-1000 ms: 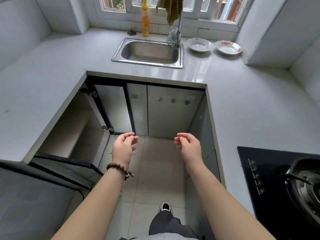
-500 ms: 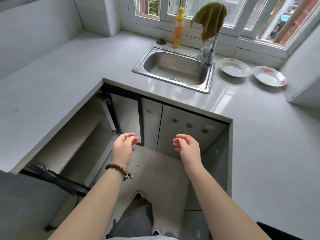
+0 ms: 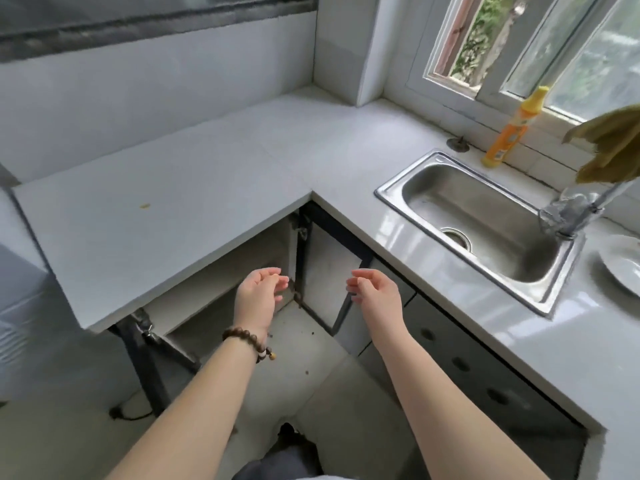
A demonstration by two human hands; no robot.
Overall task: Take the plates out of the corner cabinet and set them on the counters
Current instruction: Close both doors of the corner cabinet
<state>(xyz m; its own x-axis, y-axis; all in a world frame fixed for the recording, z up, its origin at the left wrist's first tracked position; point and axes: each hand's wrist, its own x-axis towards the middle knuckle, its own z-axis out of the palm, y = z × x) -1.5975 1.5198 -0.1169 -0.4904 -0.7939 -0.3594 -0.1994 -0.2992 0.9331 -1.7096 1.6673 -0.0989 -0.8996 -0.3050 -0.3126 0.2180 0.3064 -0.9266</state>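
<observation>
White L-shaped counters (image 3: 173, 209) wrap the open corner cabinet (image 3: 249, 252); our left hand (image 3: 258, 297) and right hand (image 3: 377, 296) hover before it, fingers (image 3: 277, 281) loosely curled, holding nothing.

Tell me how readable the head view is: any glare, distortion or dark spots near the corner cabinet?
Head view: window daylight leaves glare on the counter by the sink; wide-angle lens bows the counter edges; the corner cabinet is dim, its depths unreadable; left hand and right hand sharp.
</observation>
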